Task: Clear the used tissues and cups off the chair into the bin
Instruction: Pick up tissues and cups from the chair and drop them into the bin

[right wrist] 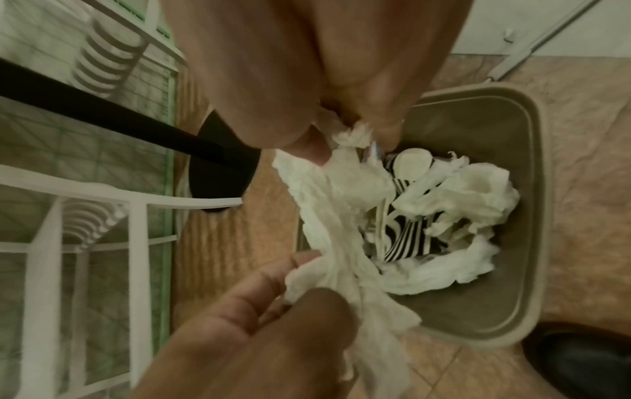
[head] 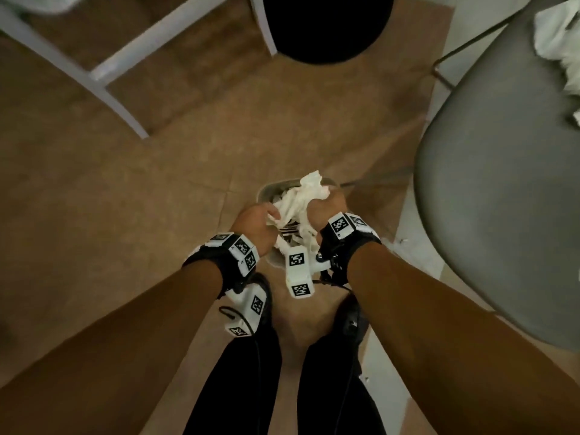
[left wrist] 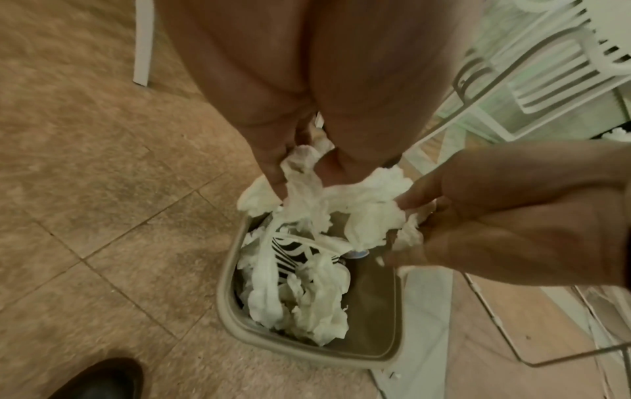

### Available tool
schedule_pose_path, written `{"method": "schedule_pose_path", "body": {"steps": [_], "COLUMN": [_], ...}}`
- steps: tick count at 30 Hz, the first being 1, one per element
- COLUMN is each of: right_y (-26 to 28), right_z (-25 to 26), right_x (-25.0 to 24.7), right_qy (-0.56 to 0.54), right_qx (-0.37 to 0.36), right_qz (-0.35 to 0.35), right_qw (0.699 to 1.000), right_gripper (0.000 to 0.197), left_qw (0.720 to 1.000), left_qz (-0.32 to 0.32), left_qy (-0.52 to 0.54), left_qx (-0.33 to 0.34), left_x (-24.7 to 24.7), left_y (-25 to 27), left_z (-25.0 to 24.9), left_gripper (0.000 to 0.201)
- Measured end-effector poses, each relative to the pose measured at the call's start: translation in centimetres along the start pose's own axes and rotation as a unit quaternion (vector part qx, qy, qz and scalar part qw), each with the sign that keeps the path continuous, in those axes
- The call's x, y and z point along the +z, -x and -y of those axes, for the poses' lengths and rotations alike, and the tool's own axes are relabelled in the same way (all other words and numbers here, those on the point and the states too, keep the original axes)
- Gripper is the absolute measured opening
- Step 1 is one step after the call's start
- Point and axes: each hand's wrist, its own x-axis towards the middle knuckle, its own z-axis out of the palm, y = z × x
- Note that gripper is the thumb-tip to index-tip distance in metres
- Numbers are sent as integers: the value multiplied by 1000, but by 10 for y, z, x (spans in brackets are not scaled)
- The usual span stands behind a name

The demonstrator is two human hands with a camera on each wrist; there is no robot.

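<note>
Over a small beige bin (head: 264, 191) on the floor, both my hands hold one bunch of crumpled white tissues (head: 303, 196). My left hand (head: 266, 215) pinches the bunch's left end (left wrist: 307, 172). The right hand (head: 326, 202) grips its other end (right wrist: 351, 135). In the right wrist view the bunch (right wrist: 328, 216) hangs over the bin's rim (right wrist: 532, 216). Inside the bin (left wrist: 307, 348) lie more tissues (left wrist: 307, 305) and a black-and-white striped cup (right wrist: 403, 234). More white tissues (head: 561, 42) lie on the grey chair (head: 502, 215) to the right.
The chair seat curves close beside my right arm, its thin metal legs (left wrist: 563, 351) next to the bin. A white frame (head: 110, 73) and a black round base (head: 326, 26) stand ahead on the brown tiled floor. My black shoes (left wrist: 102, 378) are near the bin.
</note>
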Motion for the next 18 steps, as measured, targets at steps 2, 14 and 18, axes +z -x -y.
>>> {"method": "schedule_pose_path", "body": {"steps": [2, 14, 18], "right_y": [-22, -24, 9], "right_z": [-15, -16, 20], "right_x": [2, -58, -108], "right_qy": [47, 193, 57], "right_qx": [-2, -80, -122], "right_qz": [4, 117, 131], "right_qw": [999, 971, 982], "right_gripper": [42, 27, 6], "left_qw": [1000, 994, 989], "left_qz": [8, 39, -26], "left_qy": [-23, -103, -120], "left_qx": [4, 10, 78], "left_x": [14, 1, -19], "left_y": [-13, -25, 0], "left_z": [8, -66, -139], "left_gripper": [30, 43, 32]}}
